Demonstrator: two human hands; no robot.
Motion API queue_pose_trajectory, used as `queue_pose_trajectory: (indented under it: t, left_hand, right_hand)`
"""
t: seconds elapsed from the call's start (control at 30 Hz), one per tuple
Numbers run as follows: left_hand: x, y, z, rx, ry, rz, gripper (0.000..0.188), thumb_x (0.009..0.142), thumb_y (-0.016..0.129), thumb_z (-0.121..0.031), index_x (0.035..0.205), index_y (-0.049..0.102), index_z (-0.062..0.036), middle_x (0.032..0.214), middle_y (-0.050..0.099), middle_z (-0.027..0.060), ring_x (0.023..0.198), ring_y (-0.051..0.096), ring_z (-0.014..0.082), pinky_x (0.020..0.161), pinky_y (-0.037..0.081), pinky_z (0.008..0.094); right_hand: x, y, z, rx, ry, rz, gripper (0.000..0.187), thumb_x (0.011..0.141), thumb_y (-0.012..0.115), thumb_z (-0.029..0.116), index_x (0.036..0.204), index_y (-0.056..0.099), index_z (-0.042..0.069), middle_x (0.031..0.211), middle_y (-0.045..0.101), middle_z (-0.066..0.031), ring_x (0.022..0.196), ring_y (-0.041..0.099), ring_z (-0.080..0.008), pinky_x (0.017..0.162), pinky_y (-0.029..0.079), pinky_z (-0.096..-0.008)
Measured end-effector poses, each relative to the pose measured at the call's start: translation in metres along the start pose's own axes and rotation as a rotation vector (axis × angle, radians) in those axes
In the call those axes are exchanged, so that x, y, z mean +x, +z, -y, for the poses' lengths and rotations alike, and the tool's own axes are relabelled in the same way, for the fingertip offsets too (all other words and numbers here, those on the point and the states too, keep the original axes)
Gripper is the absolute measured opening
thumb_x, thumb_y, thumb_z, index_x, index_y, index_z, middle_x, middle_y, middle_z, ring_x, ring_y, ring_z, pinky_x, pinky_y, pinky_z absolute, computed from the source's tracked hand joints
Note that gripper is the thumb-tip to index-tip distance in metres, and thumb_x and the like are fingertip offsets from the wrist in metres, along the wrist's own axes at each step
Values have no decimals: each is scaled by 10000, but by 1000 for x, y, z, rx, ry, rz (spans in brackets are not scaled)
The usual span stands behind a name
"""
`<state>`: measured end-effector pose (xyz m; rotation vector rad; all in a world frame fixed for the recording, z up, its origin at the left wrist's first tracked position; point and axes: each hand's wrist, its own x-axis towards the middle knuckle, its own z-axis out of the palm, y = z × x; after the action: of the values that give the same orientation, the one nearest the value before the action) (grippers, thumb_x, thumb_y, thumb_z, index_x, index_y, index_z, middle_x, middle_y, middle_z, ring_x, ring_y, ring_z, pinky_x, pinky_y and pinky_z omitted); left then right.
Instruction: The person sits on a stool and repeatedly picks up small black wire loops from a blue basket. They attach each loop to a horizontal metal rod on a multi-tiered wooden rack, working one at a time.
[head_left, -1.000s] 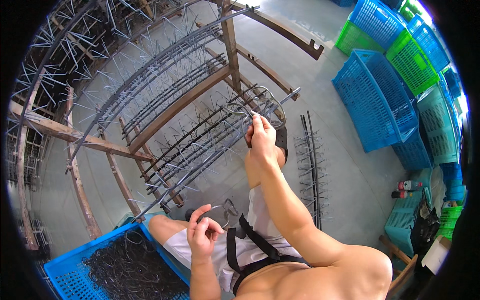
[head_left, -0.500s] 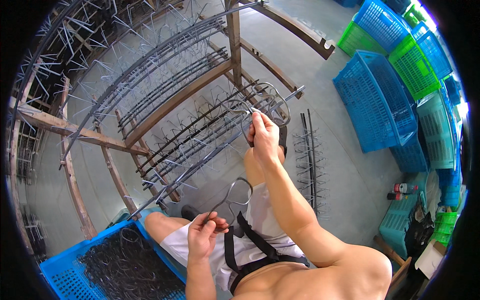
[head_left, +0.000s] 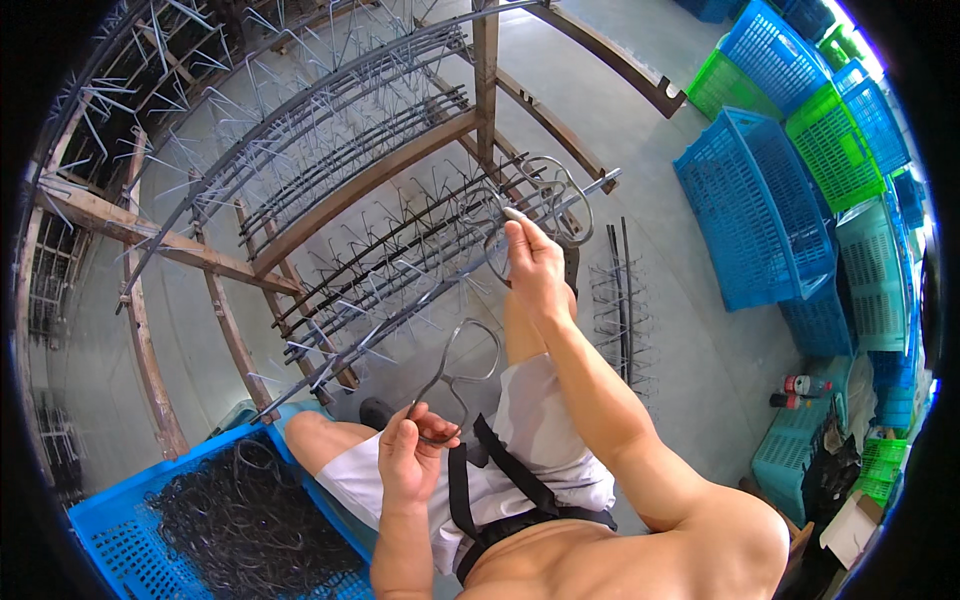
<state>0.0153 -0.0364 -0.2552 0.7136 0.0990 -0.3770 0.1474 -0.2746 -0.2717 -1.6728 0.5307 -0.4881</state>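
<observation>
Seen from above, a seated person in pale shorts works with both bare hands. The left hand (head_left: 408,462), low and near the lap, grips one end of a dark metal loop frame (head_left: 449,378), its rounded loops rising up and to the right from the fingers. The right hand (head_left: 537,270), farther forward, pinches curved metal loops (head_left: 589,212) between thumb and fingers near the end of a long hooked bar (head_left: 405,315); exactly where the loops meet the hook is hard to tell. That bar slants down and leftward, passing ahead of the left hand, along a brown rack (head_left: 368,190) hung with more hooked rods. Left of the left hand sits a blue crate (head_left: 120,545) holding a tangle of dark pieces (head_left: 250,520). To the right of the right hand, hooked rods (head_left: 628,300) lie on the gray floor; stacked crates (head_left: 745,220) stand beyond them.
</observation>
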Motion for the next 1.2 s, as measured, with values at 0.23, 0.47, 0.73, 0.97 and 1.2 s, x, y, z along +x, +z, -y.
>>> queue_pose_trajectory:
  t: [0.23, 0.47, 0.73, 0.97, 1.2]
  left_hand:
    - [5, 6, -2, -16, 6, 25, 275, 933, 503, -202, 1122, 572, -15, 912, 640, 136, 832, 650, 254, 704, 561, 373]
    - [3, 7, -6, 64, 70, -3, 256, 935, 499, -178, 1125, 561, -18, 928, 640, 130, 844, 650, 252, 712, 558, 376]
    - [8, 24, -2, 232, 146, -75, 227, 932, 504, -209, 1064, 567, -35, 705, 534, 49, 671, 595, 203, 546, 497, 297]
    - [12, -10, -58, 498, 362, -284, 333, 938, 482, -298, 1138, 502, -33, 865, 533, 77, 732, 571, 193, 589, 488, 308]
    - [-73, -197, -139, 2068, -112, -1403, 732, 835, 453, -603, 1237, 452, 9, 1161, 511, 232, 1056, 502, 387, 906, 387, 457]
  right_hand:
    - [1, 12, -12, 32, -52, -55, 246, 908, 565, 188, 1093, 611, 32, 564, 474, -31, 531, 399, -70, 478, 368, -246]
    - [2, -6, 1, 366, 105, 119, 323, 924, 533, 199, 1173, 523, -7, 614, 444, -19, 566, 465, -109, 517, 399, -254]
    - [-95, -37, 74, -354, -618, 411, 474, 858, 580, 273, 1245, 465, 25, 1231, 393, -233, 1136, 378, -378, 981, 309, -442]
    - [-69, -13, 47, 139, -237, 825, 241, 893, 563, 95, 1126, 566, 31, 685, 541, -3, 555, 490, -85, 490, 394, -230]
    - [-64, 61, 1, 392, 7, -77, 242, 947, 489, 144, 1145, 538, 15, 589, 454, 37, 446, 393, -30, 403, 323, -186]
